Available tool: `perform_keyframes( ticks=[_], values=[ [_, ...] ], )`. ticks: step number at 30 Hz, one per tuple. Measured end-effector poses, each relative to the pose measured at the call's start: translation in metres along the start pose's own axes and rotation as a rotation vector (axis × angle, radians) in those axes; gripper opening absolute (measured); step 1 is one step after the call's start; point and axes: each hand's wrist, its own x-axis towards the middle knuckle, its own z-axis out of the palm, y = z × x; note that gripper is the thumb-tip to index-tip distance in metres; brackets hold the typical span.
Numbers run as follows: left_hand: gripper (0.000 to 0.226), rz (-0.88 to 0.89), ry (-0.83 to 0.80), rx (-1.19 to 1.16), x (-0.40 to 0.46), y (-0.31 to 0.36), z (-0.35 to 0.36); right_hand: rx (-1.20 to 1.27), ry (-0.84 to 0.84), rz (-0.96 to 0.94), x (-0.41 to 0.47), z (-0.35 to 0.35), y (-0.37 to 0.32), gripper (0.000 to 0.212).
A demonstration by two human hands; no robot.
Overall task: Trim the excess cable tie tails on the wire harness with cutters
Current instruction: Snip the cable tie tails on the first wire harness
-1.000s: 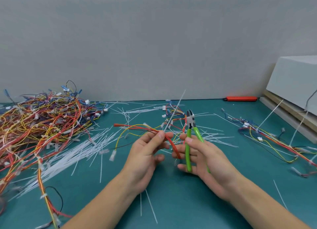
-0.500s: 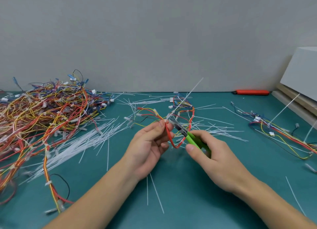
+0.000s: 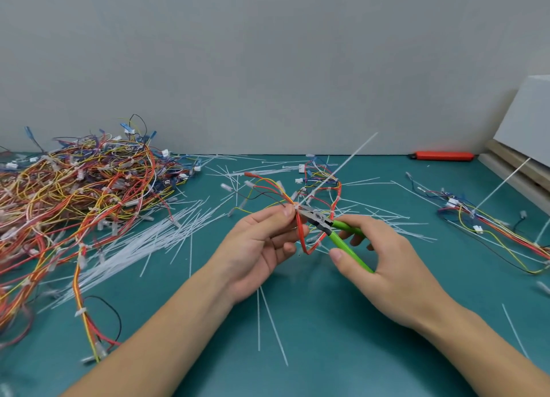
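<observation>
Littering mat: cut tails.

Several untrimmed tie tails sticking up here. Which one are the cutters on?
The long white tail rising from the harness pinched by the left hand. The cutters in the right hand meet its base; the other upright tails stand far right, untouched.

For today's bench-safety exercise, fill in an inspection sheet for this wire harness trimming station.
Surface: teal table, littered.
Job's things: green-handled cutters, tip at the tie on the held harness; uncut tie tail points up and right.
Clutter: loose white cable ties; orange tool at the wall.
Hands: left hand pinches the harness; right hand grips the cutters.
Cables: harness pile far left; another harness right.
Surroundings: grey wall; white box on boards.
</observation>
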Motion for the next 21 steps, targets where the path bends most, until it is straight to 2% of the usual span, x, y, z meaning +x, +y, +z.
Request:
perform_keyframes(
  ticks=[6,15,21],
  values=[
    [0.023,-0.037,-0.062,0.066,-0.0030,-0.0038,0.0009,-0.023,-0.005,-0.037,-0.0008,0.0000,-0.0002,0.049],
    [0.013,-0.083,-0.054,0.102,-0.0025,-0.0063,-0.0007,-0.067,-0.008,-0.082,0.0005,-0.0008,0.0000,0.053],
    [0.010,-0.117,-0.069,0.070,-0.0038,-0.0059,0.0001,-0.068,0.026,-0.107,0.0007,0.0037,0.0025,0.047]
  ],
)
